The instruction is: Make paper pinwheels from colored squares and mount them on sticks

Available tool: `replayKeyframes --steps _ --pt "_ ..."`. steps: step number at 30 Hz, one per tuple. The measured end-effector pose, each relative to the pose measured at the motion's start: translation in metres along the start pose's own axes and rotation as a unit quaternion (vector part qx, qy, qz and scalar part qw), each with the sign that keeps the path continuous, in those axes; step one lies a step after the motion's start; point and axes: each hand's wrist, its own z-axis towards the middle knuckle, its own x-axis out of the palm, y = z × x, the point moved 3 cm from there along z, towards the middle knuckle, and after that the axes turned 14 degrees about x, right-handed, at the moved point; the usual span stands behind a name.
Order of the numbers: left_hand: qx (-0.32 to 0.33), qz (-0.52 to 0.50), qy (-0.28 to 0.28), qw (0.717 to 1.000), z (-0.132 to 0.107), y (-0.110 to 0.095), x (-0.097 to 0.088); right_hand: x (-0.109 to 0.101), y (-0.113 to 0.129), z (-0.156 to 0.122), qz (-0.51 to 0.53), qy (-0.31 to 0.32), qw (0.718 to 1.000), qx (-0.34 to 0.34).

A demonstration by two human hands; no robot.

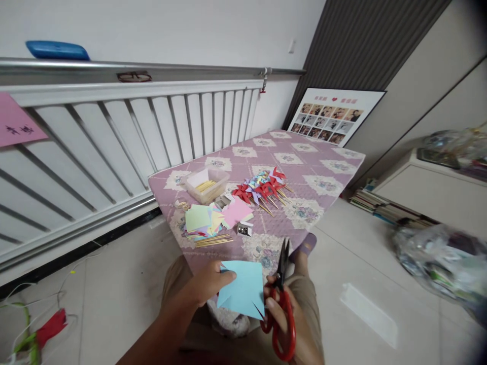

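Observation:
A light blue square of paper (243,289) is pinched at its left edge by my left hand (209,284), the thumb lying on top. Diagonal slits run in from several of its corners. My right hand (283,314) is closed round a pair of scissors (282,276) with red handles and dark blades. The blades point up and away, tips slightly apart, to the right of the paper. Fingers of my right hand are by the paper's right edge; whether they grip it I cannot tell. Both hands are over my lap, at the table's near edge.
On the flowered tablecloth (304,190) lie coloured paper sheets (198,219), thin wooden sticks (213,241), a small box of pins (244,229), a plastic tub (207,185) holding sticks, and several finished paper pinwheels (262,187). A white radiator (171,126) flanks the table.

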Motion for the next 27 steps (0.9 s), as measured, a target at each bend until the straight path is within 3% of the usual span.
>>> replayKeyframes --steps 3,5,9,14,17,21,24,27 --pt "0.003 0.083 0.075 0.994 -0.003 0.006 0.005 0.015 0.007 -0.004 0.041 0.034 0.998 0.031" --pt "0.005 0.071 0.078 0.994 -0.003 0.012 0.006 0.023 0.007 -0.006 0.058 0.053 0.996 0.05" --pt "-0.002 -0.1 0.065 0.993 -0.003 0.02 0.012 0.028 0.006 -0.005 0.084 0.015 0.996 0.038" --pt "0.003 -0.318 0.102 0.943 -0.011 0.02 0.028 0.029 0.016 -0.005 0.107 -0.055 0.993 -0.001" --pt "0.008 -0.38 0.056 0.923 -0.018 0.03 0.038 0.029 0.022 -0.005 0.107 -0.087 0.99 -0.026" --pt "0.014 -0.374 -0.024 0.927 -0.026 0.04 0.056 0.03 0.023 -0.005 0.094 -0.101 0.989 -0.052" --pt "0.011 -0.354 -0.084 0.931 -0.024 0.034 0.064 0.033 0.022 -0.005 0.078 -0.096 0.991 -0.053" --pt "0.009 -0.328 -0.138 0.935 -0.016 0.025 0.061 0.031 0.018 -0.006 0.057 -0.089 0.993 -0.047"
